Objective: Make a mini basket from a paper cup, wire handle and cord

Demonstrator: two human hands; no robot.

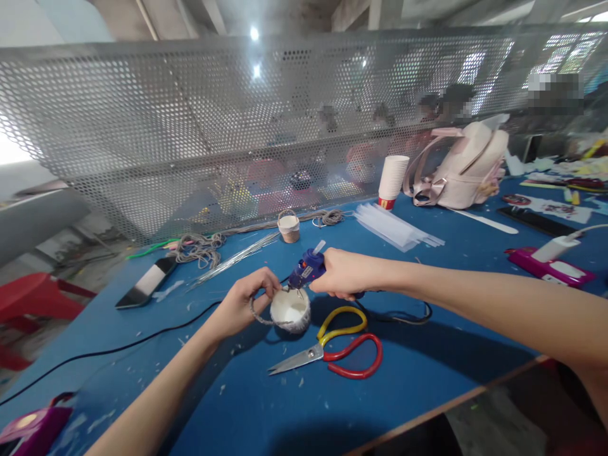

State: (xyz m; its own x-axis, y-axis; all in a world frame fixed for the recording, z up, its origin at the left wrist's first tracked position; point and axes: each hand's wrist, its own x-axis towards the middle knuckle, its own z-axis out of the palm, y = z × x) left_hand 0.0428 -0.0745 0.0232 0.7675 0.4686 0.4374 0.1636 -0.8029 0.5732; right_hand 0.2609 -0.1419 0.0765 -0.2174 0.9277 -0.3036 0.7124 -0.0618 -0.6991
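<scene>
In my right hand (339,272) is a blue hot glue gun (307,269), its nozzle pointing down at the rim of a small cord-wrapped paper cup (291,311). My left hand (251,294) pinches the cup's rim on its far left side, where a grey cord handle (259,315) loops out. The cup tilts so that its white inside faces me. Just in front of it lie scissors (323,348) with one yellow and one red handle loop, blades toward the left. Behind the hands stands a small finished-looking basket cup (289,227) with a handle.
Grey cord (199,249), thin wires (237,258) and a phone (146,283) lie at the left. Clear glue sticks (394,228), stacked paper cups (393,180) and a pink backpack (468,168) are at the back right. A purple power strip (551,266) sits right; a black cable (137,345) crosses left.
</scene>
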